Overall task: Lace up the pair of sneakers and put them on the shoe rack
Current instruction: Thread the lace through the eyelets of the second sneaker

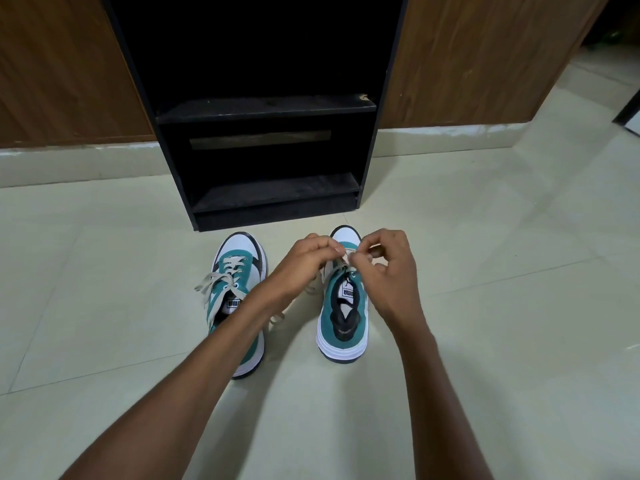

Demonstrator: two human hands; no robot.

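Two teal-and-white sneakers stand on the tiled floor, toes toward the black shoe rack [266, 109]. The left sneaker [239, 271] has beige laces threaded through its eyelets, the ends lying loose. Over the front of the right sneaker [343, 317] both hands meet. My left hand [304, 261] pinches one end of its beige lace [348, 256]. My right hand [388, 271] pinches the lace from the other side, fingers curled. The hands hide most of this shoe's eyelets.
The rack has two dark shelves, the lower one [277, 192] just above the floor and close behind the shoes. Wood-panelled walls [467, 64] flank it, with a pale skirting. Light floor tiles [485, 271] spread on all sides.
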